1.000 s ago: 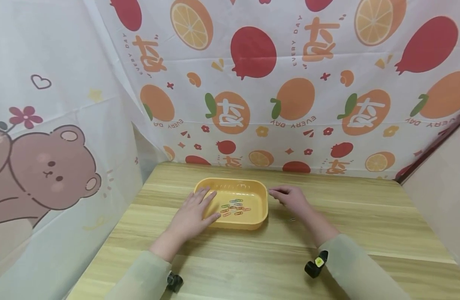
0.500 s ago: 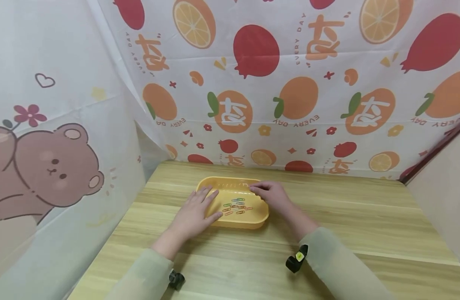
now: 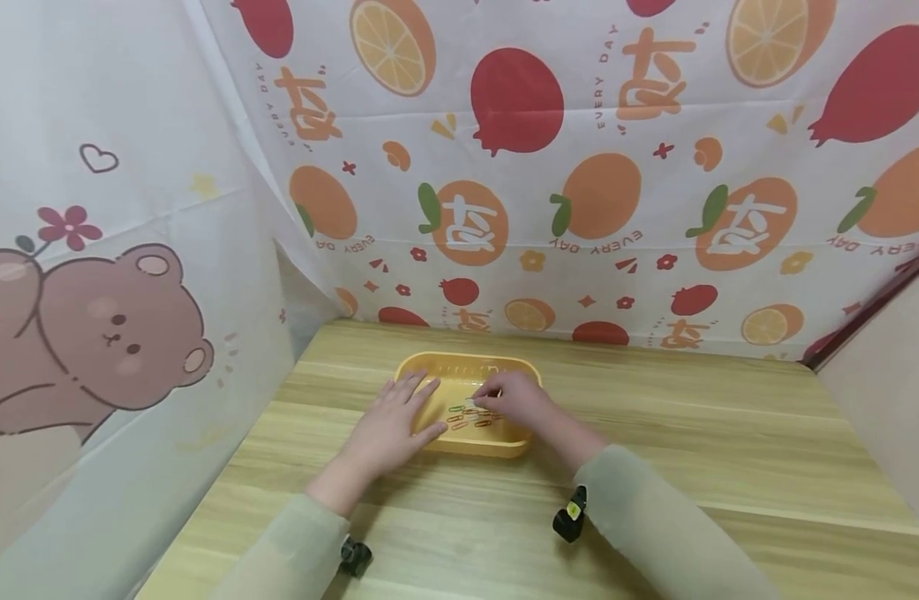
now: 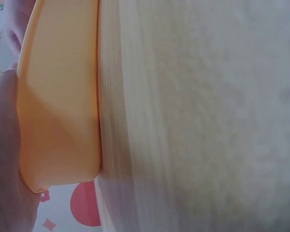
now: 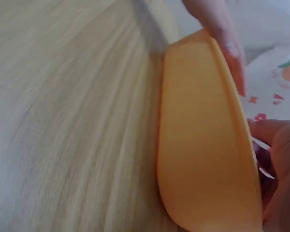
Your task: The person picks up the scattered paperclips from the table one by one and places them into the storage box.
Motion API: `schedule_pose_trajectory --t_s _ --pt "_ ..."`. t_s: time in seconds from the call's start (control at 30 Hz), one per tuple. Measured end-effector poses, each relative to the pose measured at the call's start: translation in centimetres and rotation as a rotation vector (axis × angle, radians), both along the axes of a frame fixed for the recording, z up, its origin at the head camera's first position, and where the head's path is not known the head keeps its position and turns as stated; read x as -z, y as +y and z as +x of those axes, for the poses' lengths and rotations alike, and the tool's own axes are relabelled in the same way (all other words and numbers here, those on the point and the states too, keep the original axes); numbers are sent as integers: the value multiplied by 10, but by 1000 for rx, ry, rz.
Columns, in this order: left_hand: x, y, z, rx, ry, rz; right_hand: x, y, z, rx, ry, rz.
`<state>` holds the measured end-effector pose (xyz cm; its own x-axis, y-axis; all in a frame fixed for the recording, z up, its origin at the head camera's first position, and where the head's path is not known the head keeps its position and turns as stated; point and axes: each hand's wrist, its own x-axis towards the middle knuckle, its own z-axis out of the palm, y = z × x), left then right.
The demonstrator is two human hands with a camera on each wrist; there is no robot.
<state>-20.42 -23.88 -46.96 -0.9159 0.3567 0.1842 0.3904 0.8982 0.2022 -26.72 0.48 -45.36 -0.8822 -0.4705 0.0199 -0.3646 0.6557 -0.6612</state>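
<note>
A yellow plastic tray (image 3: 496,450) stands on the wooden table, with several coloured paper clips (image 3: 459,419) scattered over its floor. My left hand (image 3: 387,423) lies across the tray's left end, fingers spread and thumb over the front rim. The left wrist view shows the tray's side wall (image 4: 60,96) with the edge of that hand against it. My right hand (image 3: 515,398) reaches down inside the tray, thumb and forefinger pinching a small pale paper clip (image 3: 470,403) among the others. In the right wrist view the tray wall hides much of the curled right fingers (image 5: 273,130).
The wooden table (image 3: 459,517) extends around the tray. A fruit-print cloth (image 3: 519,192) hangs behind it, and a bear-print cloth (image 3: 122,325) hangs on the left. A pale panel (image 3: 886,400) stands at the right. Each sleeve carries a black wrist camera (image 3: 569,523).
My right hand has moved left from outside the tray's right rim, over it and down among the clips. A small thing on the table near the right forearm has gone from sight. The left hand stays.
</note>
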Motion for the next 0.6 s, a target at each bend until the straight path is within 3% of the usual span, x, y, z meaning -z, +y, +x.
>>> schedule_pose_trajectory --t_s 0.23,0.47,0.6 --pt "-1 -6 4 -12 6 -4 4 -19 6 -169 128 247" --pt "-1 -3 2 4 10 -3 8 -22 9 -188 187 375" --pt "-1 -2 3 5 11 -12 11 -21 9 -205 180 376"
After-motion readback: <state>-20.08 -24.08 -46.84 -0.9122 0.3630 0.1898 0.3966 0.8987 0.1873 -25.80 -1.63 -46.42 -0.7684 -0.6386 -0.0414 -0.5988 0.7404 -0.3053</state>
